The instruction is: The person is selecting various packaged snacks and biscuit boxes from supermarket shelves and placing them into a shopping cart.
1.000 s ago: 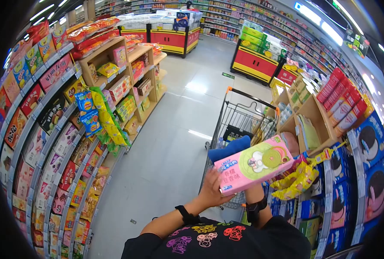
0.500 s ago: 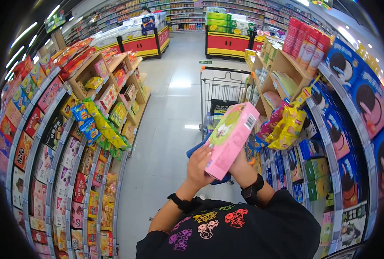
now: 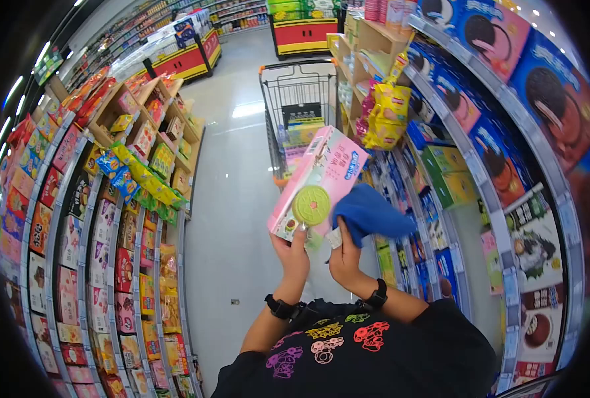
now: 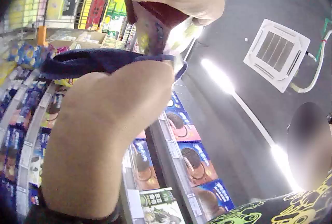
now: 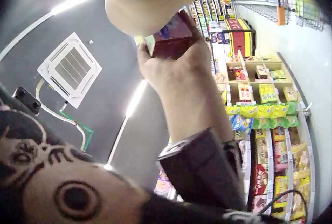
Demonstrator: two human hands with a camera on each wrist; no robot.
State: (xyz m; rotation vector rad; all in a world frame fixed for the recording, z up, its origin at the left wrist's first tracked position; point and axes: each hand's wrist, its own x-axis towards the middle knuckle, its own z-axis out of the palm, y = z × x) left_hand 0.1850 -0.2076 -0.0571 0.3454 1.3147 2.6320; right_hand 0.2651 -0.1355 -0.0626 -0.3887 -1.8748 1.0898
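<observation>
A pink snack box [image 3: 335,174] with a green round biscuit printed on it is tilted in front of the person. My left hand [image 3: 291,255] grips its lower end, thumb on the printed face. The right wrist view also shows that end of the box [image 5: 174,42] inside the left hand [image 5: 174,68]. Beside it, my right hand [image 3: 345,257] pinches a blue cloth [image 3: 373,215] that hangs out to the right, a small white tag near the fingers. In the left wrist view the cloth [image 4: 98,60] drapes past the right hand [image 4: 140,81].
Ahead stands a wire shopping cart [image 3: 299,99] with packages inside. Snack shelves [image 3: 103,265] line the left, and biscuit shelves [image 3: 467,126] the right. Hanging snack bags [image 3: 386,116] jut out from the right shelf. Grey floor [image 3: 222,219] runs along the aisle.
The pink box has turned from its broad face to its side and to another printed face, leaning left. My right hand has come away from the box, bringing the blue cloth out to the right.
</observation>
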